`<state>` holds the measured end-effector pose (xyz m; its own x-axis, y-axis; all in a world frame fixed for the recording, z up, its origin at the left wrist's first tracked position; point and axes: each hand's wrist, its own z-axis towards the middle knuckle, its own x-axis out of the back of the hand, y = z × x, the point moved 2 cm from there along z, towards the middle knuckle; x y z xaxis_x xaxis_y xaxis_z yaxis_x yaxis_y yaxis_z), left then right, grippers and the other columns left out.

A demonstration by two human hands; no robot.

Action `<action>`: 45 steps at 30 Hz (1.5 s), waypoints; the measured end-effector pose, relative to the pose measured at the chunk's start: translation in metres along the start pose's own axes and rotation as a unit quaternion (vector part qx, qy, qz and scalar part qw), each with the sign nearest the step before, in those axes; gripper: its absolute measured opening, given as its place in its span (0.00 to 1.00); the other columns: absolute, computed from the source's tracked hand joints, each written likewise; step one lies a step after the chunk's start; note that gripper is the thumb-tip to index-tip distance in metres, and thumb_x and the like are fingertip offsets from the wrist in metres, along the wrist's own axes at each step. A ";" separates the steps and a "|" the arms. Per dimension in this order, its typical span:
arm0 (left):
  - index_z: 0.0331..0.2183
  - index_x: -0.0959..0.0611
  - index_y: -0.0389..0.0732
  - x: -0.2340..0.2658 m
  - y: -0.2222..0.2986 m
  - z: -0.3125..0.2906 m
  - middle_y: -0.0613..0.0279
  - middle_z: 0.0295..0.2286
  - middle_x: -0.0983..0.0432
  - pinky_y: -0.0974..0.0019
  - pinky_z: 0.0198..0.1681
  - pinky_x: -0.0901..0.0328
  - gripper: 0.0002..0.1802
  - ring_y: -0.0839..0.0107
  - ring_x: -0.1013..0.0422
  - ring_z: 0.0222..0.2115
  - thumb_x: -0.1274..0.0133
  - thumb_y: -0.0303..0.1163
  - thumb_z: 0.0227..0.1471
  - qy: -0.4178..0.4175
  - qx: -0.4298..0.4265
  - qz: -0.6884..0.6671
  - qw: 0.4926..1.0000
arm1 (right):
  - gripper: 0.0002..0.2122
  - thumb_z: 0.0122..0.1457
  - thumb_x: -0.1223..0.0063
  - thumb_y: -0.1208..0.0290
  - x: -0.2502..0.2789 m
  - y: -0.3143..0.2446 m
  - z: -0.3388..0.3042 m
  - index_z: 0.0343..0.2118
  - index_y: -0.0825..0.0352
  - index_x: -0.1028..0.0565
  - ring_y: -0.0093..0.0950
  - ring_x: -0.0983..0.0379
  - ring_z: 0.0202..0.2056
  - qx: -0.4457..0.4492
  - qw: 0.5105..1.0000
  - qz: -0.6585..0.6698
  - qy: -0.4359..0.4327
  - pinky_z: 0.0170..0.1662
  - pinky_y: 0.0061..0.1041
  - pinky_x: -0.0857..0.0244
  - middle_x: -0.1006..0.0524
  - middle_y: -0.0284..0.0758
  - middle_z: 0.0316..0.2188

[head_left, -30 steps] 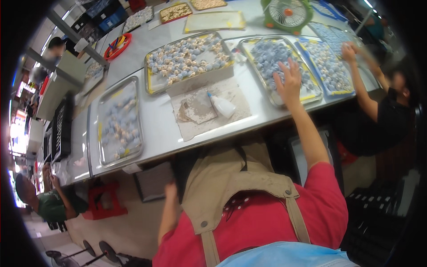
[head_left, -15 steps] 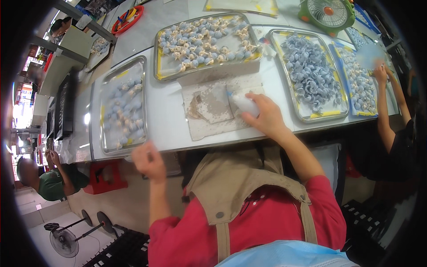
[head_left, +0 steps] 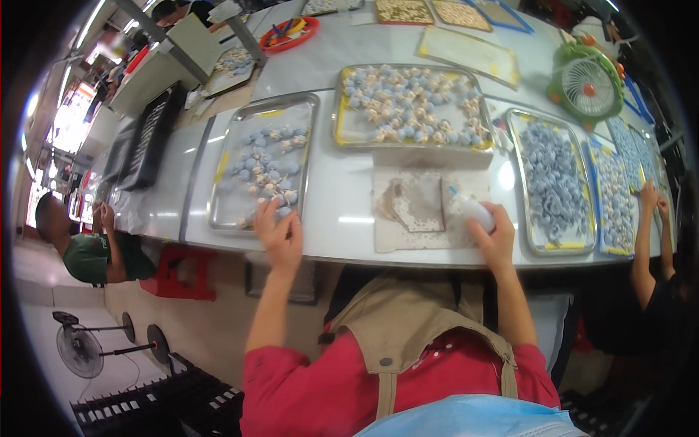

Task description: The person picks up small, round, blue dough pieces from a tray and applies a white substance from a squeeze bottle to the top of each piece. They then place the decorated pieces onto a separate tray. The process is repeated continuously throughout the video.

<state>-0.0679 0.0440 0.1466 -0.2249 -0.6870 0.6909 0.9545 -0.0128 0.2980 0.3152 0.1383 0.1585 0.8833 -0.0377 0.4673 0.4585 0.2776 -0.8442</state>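
My right hand [head_left: 498,237] is closed around a white squeeze bottle [head_left: 477,213] with a thin blue tip. The bottle lies tilted over a stained cardboard sheet [head_left: 389,234], its tip pointing up and to the left. My left hand [head_left: 280,239] is at the near right corner of a metal tray [head_left: 216,207] holding small blue-and-cream pieces [head_left: 262,167]. Its fingers are bent together around a small blue-and-cream piece [head_left: 285,212], partly hidden by them.
Behind the cardboard lies a fuller tray [head_left: 338,109] of similar pieces. To the right, a metal tray [head_left: 590,244] holds blue curved shells, beside a blue-edged tray [head_left: 617,253]. A green fan [head_left: 588,89] stands behind. Co-workers sit left [head_left: 91,251] and right [head_left: 648,262].
My left hand has moved from the table's front edge up to the left tray's pieces. The right hand still grips the bottle over the cardboard. The view has shifted left.
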 end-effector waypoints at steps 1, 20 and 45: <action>0.28 0.18 0.40 0.000 0.000 0.000 0.54 0.45 0.33 0.51 0.55 0.53 0.07 0.53 0.42 0.50 0.46 0.27 0.41 0.005 0.009 -0.008 1.000 | 0.13 0.44 0.43 0.74 -0.001 0.001 -0.001 0.35 0.71 0.28 0.28 0.32 0.30 0.002 1.000 -0.006 -0.002 0.34 0.23 0.38 0.28 0.38 0.28; 0.27 0.18 0.39 0.002 0.032 0.052 0.52 0.42 0.29 0.52 0.50 0.47 0.06 0.52 0.37 0.46 0.43 0.27 0.40 0.023 -0.035 -0.073 0.996 | 0.14 0.44 0.43 0.74 0.003 0.004 0.000 0.35 0.71 0.28 0.28 0.31 0.31 -0.010 1.000 0.029 -0.005 0.35 0.22 0.38 0.27 0.37 0.29; 0.38 0.23 0.38 -0.160 0.099 0.170 0.56 0.34 0.30 0.67 0.37 0.35 0.14 0.64 0.30 0.34 0.48 0.23 0.45 -0.136 0.033 -0.337 0.931 | 0.15 0.45 0.42 0.71 0.007 0.004 0.000 0.37 0.69 0.28 0.27 0.30 0.31 -0.018 0.998 0.055 -0.009 0.34 0.22 0.36 0.27 0.37 0.30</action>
<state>0.0291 0.2759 0.1775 -0.8178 -0.3298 0.4716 0.5671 -0.3230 0.7577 0.3229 0.1392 0.1587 0.9269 0.0091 0.3752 0.3618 0.2436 -0.8999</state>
